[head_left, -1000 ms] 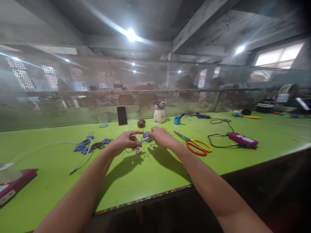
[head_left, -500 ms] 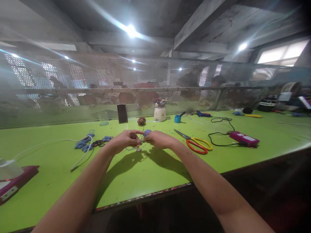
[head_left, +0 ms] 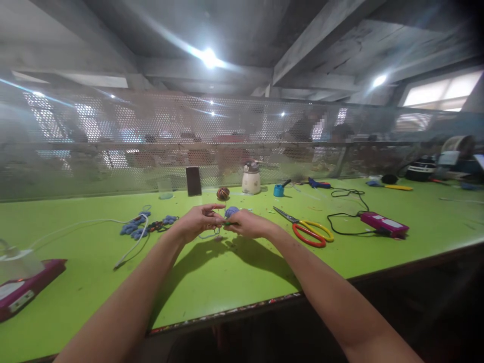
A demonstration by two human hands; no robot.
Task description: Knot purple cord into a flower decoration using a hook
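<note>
Over the green table my left hand (head_left: pixel 200 222) pinches yarn between thumb and fingers, its index finger stretched out with a strand (head_left: pixel 226 202) running near the tip. My right hand (head_left: pixel 247 223) meets it, closed around a thin green tool (head_left: pixel 227 223) whose end points toward the left fingertips; its kind is too small to make out. A blue-purple yarn ball (head_left: pixel 231 212) rests just behind the right fingers, partly hidden. Below the hands a pale strand (head_left: pixel 207 236) hangs by a small pinkish piece (head_left: pixel 218 238). The worked piece between the fingertips is mostly covered.
Scissors (head_left: pixel 310 233) with red and yellow handles lie right of my hands. A dark multicoloured yarn ball (head_left: pixel 223 193), a phone (head_left: pixel 194 181) and a bottle (head_left: pixel 251 180) stand behind. Blue knitted pieces (head_left: pixel 133 228) and a white cable (head_left: pixel 132 249) lie left; a purple power strip (head_left: pixel 383 224) right.
The whole view has shifted slightly down and right. The green tool in my right hand now shows plainly between the hands, which stay together.
</note>
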